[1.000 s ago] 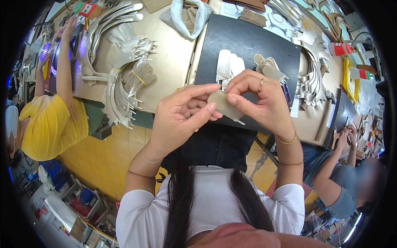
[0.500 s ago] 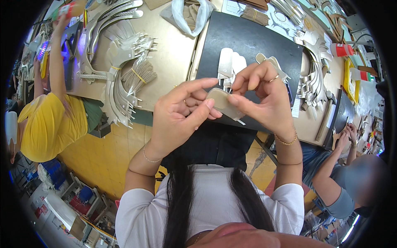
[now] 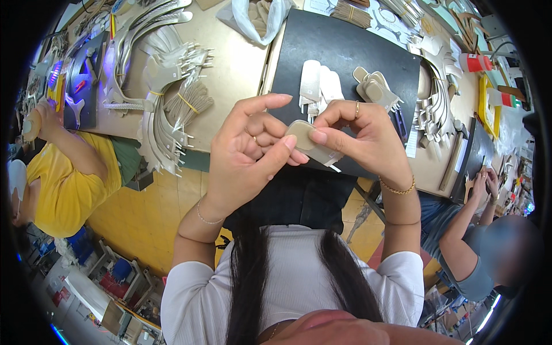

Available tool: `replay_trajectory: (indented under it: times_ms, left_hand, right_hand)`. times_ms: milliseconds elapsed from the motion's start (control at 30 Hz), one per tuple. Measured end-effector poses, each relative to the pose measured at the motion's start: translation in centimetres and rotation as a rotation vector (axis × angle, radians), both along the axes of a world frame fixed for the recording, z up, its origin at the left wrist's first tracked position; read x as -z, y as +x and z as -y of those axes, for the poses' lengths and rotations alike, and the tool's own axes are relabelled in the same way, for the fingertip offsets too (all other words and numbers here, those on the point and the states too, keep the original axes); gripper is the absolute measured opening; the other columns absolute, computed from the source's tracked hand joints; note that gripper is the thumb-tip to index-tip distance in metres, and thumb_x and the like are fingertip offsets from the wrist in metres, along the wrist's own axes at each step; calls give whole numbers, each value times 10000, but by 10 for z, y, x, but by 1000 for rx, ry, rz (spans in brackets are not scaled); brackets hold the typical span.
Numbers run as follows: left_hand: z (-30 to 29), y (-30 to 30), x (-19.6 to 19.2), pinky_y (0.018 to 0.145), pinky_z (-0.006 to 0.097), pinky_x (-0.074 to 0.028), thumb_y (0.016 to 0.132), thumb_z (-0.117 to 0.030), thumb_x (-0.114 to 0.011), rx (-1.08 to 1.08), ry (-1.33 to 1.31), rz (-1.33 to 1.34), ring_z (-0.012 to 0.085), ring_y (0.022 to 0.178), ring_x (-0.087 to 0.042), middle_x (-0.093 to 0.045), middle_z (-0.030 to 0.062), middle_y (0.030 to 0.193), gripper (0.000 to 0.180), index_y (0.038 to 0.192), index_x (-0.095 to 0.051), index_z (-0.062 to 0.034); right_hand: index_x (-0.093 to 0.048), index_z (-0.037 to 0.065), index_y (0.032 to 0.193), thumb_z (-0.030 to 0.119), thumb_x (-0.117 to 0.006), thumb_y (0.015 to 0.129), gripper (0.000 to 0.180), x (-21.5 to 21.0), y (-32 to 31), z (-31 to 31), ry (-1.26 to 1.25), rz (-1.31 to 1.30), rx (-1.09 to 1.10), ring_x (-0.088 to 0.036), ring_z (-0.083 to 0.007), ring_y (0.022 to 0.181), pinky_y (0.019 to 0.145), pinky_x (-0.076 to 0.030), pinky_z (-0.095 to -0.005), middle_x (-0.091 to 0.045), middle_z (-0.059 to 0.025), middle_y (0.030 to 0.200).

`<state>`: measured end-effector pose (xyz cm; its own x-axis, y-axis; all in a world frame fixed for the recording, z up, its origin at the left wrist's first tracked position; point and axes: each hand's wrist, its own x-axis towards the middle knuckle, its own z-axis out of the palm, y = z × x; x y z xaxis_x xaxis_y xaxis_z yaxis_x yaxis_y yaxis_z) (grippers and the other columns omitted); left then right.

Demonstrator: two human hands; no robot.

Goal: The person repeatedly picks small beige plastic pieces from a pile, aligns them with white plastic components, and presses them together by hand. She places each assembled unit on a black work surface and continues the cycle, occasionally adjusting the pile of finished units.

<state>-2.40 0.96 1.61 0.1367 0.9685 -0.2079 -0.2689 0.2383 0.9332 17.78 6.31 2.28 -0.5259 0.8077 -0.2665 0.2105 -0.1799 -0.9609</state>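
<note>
A small flat beige piece with rounded corners (image 3: 303,131), perhaps leather, is held up in front of me over the near edge of the black mat (image 3: 339,43). My left hand (image 3: 247,141) pinches its left end between thumb and fingers, with the index finger raised. My right hand (image 3: 368,138) is closed at its right end, thumb lying against the face and index finger curled. A pale strip sticks out at its lower edge. Beyond my hands lie a group of whitish flat pieces (image 3: 311,80) and a stack of beige rounded pieces (image 3: 376,91).
Bundled curved pale strips (image 3: 154,126) and a banded bundle of thin pieces (image 3: 188,103) lie left. More strips (image 3: 437,103) lie right, near a red-and-white container (image 3: 475,62). A plastic bag (image 3: 253,23) stands at the back. Co-workers sit on both sides.
My right thumb and index finger have shifted down onto the beige piece, and the fingers are more curled. My left hand keeps its pinch. The co-worker at left has lowered a raised arm.
</note>
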Motion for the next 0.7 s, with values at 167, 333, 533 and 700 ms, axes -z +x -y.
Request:
replay_trajectory:
  times_ms: [167,333,533,700]
  left_hand:
    - [-1,3,-1,679,282,-595,882,116,-552,0,-11,32,201,721,-696,-643,140,835,464,1315,-396,51]
    - [0,5,-2,679,284,-596,887,110,-539,2,-12,17,203,711,-696,-634,129,821,468,1321,-378,41]
    - [1,5,-1,676,291,-598,889,110,-530,11,-2,6,207,705,-695,-630,130,818,478,1328,-364,20]
    - [3,6,4,599,260,-549,899,99,-536,1,39,29,201,702,-695,-623,129,827,459,1308,-352,-2]
  right_hand:
    - [-655,-5,835,132,-745,850,165,1,3,1,-1,4,4,-542,-48,705,618,-440,-201,-621,14,763]
    - [-645,4,826,130,-748,847,164,2,4,2,-3,24,2,-543,-46,701,609,-442,-198,-616,21,756]
    - [-631,10,816,114,-745,845,157,3,4,3,13,-5,10,-536,-45,695,610,-434,-192,-611,21,760]
    - [-621,13,817,96,-741,843,149,5,3,5,9,-34,24,-529,-41,700,618,-431,-194,-600,25,760]
